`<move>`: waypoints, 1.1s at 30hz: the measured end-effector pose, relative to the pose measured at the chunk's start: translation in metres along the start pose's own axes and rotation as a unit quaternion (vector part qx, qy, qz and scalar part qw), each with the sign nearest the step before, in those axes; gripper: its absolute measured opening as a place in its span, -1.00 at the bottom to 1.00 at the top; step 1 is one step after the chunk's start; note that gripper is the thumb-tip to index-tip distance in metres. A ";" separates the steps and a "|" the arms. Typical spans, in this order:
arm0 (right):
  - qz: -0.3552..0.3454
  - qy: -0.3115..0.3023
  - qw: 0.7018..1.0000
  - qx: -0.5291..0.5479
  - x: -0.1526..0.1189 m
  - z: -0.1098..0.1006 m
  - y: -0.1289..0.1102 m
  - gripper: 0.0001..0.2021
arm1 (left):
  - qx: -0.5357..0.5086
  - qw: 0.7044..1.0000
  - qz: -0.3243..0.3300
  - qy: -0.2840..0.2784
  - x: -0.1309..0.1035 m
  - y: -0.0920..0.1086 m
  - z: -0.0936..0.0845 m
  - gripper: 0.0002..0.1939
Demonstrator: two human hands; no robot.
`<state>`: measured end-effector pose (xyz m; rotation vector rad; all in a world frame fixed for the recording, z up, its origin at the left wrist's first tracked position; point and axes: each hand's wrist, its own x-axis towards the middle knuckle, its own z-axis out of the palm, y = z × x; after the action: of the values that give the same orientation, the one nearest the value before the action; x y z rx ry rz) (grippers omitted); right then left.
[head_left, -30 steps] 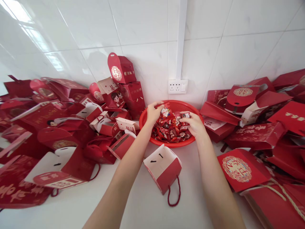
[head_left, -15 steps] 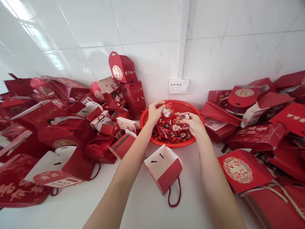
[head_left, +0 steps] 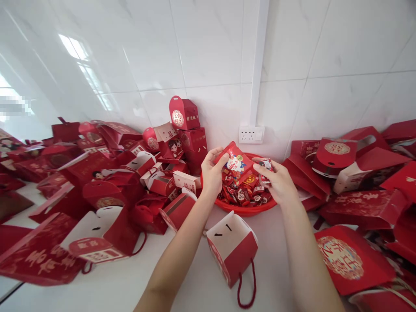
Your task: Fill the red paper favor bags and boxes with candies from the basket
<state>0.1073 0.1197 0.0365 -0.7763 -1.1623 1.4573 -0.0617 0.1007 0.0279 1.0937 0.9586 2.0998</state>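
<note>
My left hand (head_left: 212,171) grips a red printed packet (head_left: 236,162) by its upper left side, holding it above the basket. Between the thumb and fingers of my right hand (head_left: 276,180) is a small box-like candy pack (head_left: 264,168) with a cartoon figure on it. Beneath both hands sits a red plastic basket (head_left: 238,211) full of red-wrapped candies (head_left: 243,195). A red gift box (head_left: 238,258) with a pale open flap and a dark red cord handle stands between my forearms, in front of the basket.
Many red gift boxes (head_left: 107,234) crowd the left side of the white table (head_left: 273,268), some stacked against the tiled wall (head_left: 214,47). More red boxes (head_left: 364,208) pile up at the right. A wall socket (head_left: 251,134) is behind the basket.
My left hand has lifted the red packet up from the candies, so more of it shows. My right hand still holds the small pack. The view has tilted up and turned left.
</note>
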 end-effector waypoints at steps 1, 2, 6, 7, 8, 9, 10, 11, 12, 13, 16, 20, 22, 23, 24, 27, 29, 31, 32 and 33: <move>-0.002 -0.023 1.000 -0.002 -0.005 0.002 -0.005 -0.53 | -0.005 1.000 0.004 0.000 -0.006 0.009 -0.001 -0.60; -0.011 -0.039 0.999 0.001 -0.009 0.003 -0.009 -0.52 | -0.012 1.000 0.004 -0.002 -0.011 0.017 -0.002 -0.60; -0.066 -0.055 0.996 0.024 -0.022 0.004 -0.020 -0.53 | -0.042 0.999 -0.016 -0.027 -0.030 0.044 -0.011 -0.55; -0.070 -0.062 0.995 0.023 -0.024 0.005 -0.022 -0.54 | -0.044 0.998 -0.021 -0.035 -0.034 0.049 -0.014 -0.55; -0.069 -0.070 0.995 0.020 -0.026 0.006 -0.024 -0.54 | -0.041 0.998 -0.024 -0.044 -0.038 0.053 -0.016 -0.55; -0.066 -0.076 0.995 0.018 -0.029 0.007 -0.026 -0.54 | -0.032 0.998 -0.030 -0.055 -0.041 0.057 -0.018 -0.55; -0.065 -0.079 0.995 0.016 -0.031 0.009 -0.028 -0.54 | -0.018 0.997 -0.036 -0.067 -0.044 0.060 -0.021 -0.55; -0.064 -0.081 0.995 0.014 -0.034 0.010 -0.029 -0.55 | -0.002 0.996 -0.043 -0.079 -0.045 0.063 -0.023 -0.55; -0.064 -0.084 0.994 0.010 -0.036 0.012 -0.030 -0.56 | 0.014 0.995 -0.047 -0.089 -0.046 0.066 -0.025 -0.54; -0.066 -0.090 0.994 0.005 -0.039 0.013 -0.031 -0.58 | 0.028 0.994 -0.044 -0.094 -0.046 0.069 -0.029 -0.54; -0.068 -0.133 0.988 -0.030 -0.048 0.015 -0.032 -0.66 | 0.057 0.996 0.014 -0.068 -0.043 0.080 -0.041 -0.53; -0.051 -0.271 0.952 -0.133 -0.057 0.019 -0.033 -0.74 | 0.105 0.990 0.086 -0.023 -0.035 0.097 -0.062 -0.56; -0.026 -0.362 0.911 -0.197 -0.061 0.023 -0.033 -0.78 | 0.117 0.988 0.099 -0.019 -0.033 0.103 -0.068 -0.57; -0.013 -0.397 0.890 -0.223 -0.062 0.026 -0.033 -0.79 | 0.118 0.987 0.104 -0.019 -0.033 0.105 -0.069 -0.58; -0.003 -0.421 0.875 -0.241 -0.063 0.028 -0.033 -0.79 | 0.117 0.987 0.107 -0.021 -0.033 0.106 -0.070 -0.59; 0.001 -0.435 0.863 -0.255 -0.064 0.034 -0.032 -0.80 | 0.111 0.987 0.109 -0.030 -0.033 0.106 -0.069 -0.61; 0.000 -0.428 0.869 -0.248 -0.064 0.035 -0.031 -0.81 | 0.111 0.988 0.107 -0.030 -0.033 0.105 -0.068 -0.62; -0.001 -0.422 0.873 -0.244 -0.065 0.035 -0.031 -0.82 | 0.114 0.988 0.103 -0.025 -0.033 0.103 -0.066 -0.63; -0.005 -0.419 0.874 -0.247 -0.065 0.035 -0.031 -0.82 | 0.114 0.988 0.100 -0.022 -0.033 0.103 -0.066 -0.63; -0.010 -0.416 0.874 -0.251 -0.065 0.035 -0.030 -0.83 | 0.112 0.989 0.096 -0.020 -0.033 0.103 -0.066 -0.63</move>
<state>0.0994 0.0463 0.0678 -0.4487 -2.2626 1.5256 -0.1177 -0.0050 0.0695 1.3861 1.1298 2.1496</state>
